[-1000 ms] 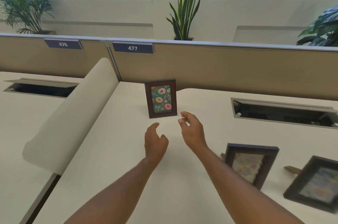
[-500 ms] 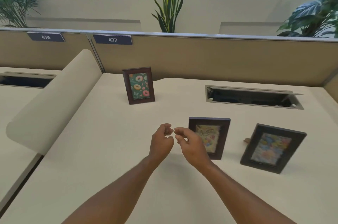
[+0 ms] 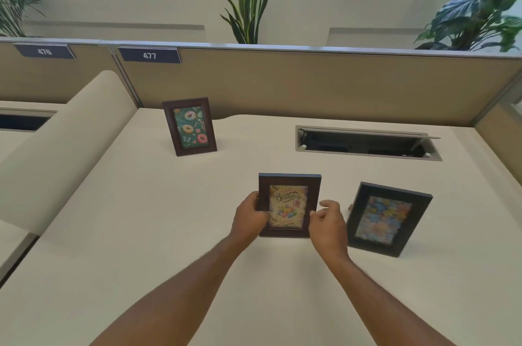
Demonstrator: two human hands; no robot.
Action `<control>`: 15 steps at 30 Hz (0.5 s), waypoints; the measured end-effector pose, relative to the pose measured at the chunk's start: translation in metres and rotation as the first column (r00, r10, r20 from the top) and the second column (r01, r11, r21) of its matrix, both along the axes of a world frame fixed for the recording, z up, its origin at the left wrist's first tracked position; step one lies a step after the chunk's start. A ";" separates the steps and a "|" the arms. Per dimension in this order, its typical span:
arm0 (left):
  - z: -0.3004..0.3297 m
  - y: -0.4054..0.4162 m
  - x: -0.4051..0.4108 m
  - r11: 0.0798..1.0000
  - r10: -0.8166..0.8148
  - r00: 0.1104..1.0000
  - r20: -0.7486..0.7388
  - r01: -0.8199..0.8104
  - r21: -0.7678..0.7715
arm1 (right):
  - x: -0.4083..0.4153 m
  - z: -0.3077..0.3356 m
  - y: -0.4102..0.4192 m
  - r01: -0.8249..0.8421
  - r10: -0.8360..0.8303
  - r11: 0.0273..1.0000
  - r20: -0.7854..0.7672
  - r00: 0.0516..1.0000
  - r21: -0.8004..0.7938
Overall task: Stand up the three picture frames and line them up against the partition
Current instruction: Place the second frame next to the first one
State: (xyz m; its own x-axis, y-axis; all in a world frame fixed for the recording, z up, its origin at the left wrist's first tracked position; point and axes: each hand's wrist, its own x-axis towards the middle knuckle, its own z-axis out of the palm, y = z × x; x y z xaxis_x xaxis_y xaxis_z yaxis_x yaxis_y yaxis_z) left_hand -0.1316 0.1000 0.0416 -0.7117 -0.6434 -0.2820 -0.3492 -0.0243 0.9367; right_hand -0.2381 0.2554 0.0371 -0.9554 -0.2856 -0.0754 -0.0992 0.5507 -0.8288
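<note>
A brown frame with a doughnut picture point(image 3: 189, 126) stands upright near the tan partition point(image 3: 310, 85) at the back left of the desk. In the middle, a brown frame with a "Happy Birthday" picture point(image 3: 288, 204) stands upright. My left hand point(image 3: 250, 215) grips its left edge, thumb on the front. My right hand point(image 3: 329, 222) is at its lower right edge, thumb on the front, fingers partly spread behind it. To the right, a black frame with a balloon picture point(image 3: 385, 218) leans back on its stand, untouched.
An open cable tray point(image 3: 367, 142) is sunk into the cream desk point(image 3: 169, 218) at the back right. A rounded cream divider point(image 3: 65, 148) borders the desk on the left. A side panel point(image 3: 502, 125) closes the right. Plants stand behind the partition.
My hands moved back from the doughnut frame, came together, then spread onto the two sides of the birthday frame. The view shifted right, bringing both nearer frames fully into sight.
</note>
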 end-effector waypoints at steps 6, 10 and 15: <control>0.000 -0.006 -0.013 0.992 0.030 0.998 -0.051 -0.024 0.124 | -0.018 -0.003 -0.010 -0.143 0.152 0.984 0.084 0.985 -0.105; 0.004 -0.017 -0.020 0.981 0.027 0.999 -0.045 -0.018 0.192 | -0.029 -0.003 -0.022 -0.184 0.200 0.973 0.103 0.974 -0.142; 0.014 -0.047 -0.031 0.986 0.040 0.997 -0.073 -0.027 0.165 | -0.046 0.005 -0.054 -0.216 0.233 0.962 0.091 0.968 -0.168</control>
State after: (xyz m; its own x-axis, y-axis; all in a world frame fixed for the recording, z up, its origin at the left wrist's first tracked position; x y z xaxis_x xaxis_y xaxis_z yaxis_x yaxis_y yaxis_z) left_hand -0.1629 0.0533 0.0552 -0.7136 -0.6171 -0.3316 -0.2742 -0.1897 0.9428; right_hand -0.2837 0.2015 0.0419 -0.8539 -0.5080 -0.1130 -0.1100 0.3883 -0.9149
